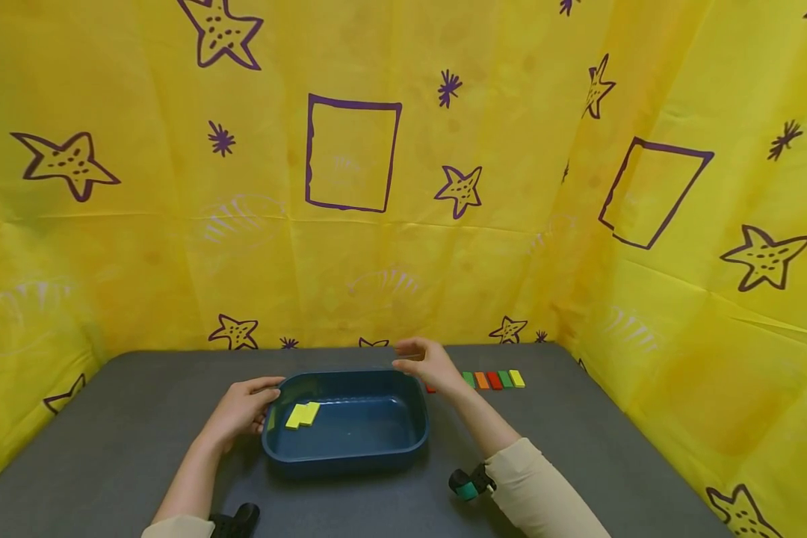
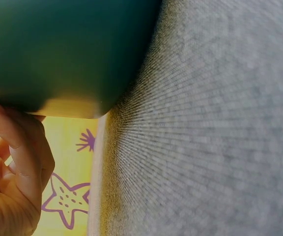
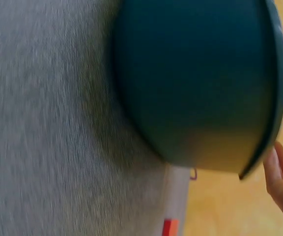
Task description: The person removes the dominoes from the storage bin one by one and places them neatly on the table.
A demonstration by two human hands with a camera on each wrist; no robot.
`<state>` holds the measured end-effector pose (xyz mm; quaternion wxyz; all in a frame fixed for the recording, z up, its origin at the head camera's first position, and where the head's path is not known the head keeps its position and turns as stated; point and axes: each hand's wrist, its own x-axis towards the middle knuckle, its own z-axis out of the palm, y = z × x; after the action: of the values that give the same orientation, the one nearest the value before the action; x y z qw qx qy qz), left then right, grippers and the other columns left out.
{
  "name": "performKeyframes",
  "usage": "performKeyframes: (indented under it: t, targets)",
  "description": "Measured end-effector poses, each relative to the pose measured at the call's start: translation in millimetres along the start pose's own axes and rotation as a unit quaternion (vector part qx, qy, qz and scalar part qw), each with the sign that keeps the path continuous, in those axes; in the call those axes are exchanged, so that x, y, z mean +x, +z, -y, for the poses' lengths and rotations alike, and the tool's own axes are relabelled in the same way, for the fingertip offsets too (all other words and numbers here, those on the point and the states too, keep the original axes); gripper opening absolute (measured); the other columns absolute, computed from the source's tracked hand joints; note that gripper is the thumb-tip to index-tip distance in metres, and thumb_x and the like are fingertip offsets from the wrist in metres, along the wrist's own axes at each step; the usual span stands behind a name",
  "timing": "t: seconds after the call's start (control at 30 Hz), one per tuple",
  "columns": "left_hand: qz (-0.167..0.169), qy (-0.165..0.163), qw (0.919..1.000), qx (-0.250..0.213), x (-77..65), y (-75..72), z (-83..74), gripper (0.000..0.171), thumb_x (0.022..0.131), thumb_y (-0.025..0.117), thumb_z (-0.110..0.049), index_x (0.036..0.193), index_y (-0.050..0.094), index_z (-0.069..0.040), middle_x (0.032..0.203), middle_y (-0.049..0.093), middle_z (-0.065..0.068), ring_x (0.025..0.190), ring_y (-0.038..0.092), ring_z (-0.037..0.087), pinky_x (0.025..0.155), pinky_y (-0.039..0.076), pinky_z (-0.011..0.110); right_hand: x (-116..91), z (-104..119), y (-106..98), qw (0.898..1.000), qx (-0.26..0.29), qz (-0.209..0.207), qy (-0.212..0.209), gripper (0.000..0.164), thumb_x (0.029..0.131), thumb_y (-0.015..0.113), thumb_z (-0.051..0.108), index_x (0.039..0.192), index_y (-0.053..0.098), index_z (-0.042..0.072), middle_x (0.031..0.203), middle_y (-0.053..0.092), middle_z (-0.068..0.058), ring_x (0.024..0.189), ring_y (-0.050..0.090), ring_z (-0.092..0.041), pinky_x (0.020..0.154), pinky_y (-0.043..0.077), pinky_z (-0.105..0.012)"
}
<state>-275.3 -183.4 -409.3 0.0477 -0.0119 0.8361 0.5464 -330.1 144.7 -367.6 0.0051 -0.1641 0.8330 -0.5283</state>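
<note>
A dark blue plastic tub (image 1: 370,433) stands on the grey table, with a few flat yellow tiles (image 1: 303,415) lying inside toward its left end. At the left end, my left hand (image 1: 240,407) grips the tub, its thumb at the rim and its fingers curled against the outer wall. The left wrist view shows those fingers (image 2: 21,152) against the tub's wall. My right hand (image 1: 433,366) is at the back right corner, fingers spread loosely and holding nothing. Its fingertips are close to the rim in the right wrist view; whether they touch cannot be told.
To the right of the tub, a row of small coloured tiles runs along the back: green (image 1: 468,379), orange (image 1: 481,381), red (image 1: 494,380) and yellow (image 1: 516,379) among them. My right forearm partly hides the row. Yellow patterned cloth (image 1: 376,261) encloses the table's back and sides.
</note>
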Motion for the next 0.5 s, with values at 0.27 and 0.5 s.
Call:
performKeyframes:
  t: [0.27,0.5]
  targets:
    - [-0.005,-0.002,1.0000,-0.001,-0.3,-0.2,0.1,0.045,0.101,0.048,-0.017,0.143,0.048,0.000,0.079,0.057,0.007,0.057,0.051,0.013,0.052,0.049,0.024,3.2,9.6,31.3,0.999,0.003,0.038,0.000,0.038,0.090,0.070,0.014,0.125,0.064,0.003,0.129,0.064,-0.024,0.110,0.068,-0.033,0.090,0.058,-0.039]
    - [-0.002,0.005,1.0000,0.002,0.0,-0.3,-0.2,0.045,0.101,0.048,-0.018,0.143,0.048,0.001,0.076,0.057,0.006,0.057,0.051,0.013,0.052,0.049,0.024,7.8,16.2,62.5,0.998,-0.003,0.067,0.004,0.040,0.088,0.073,0.016,0.126,0.065,0.005,0.128,0.065,-0.018,0.110,0.067,-0.030,0.087,0.058,-0.037]
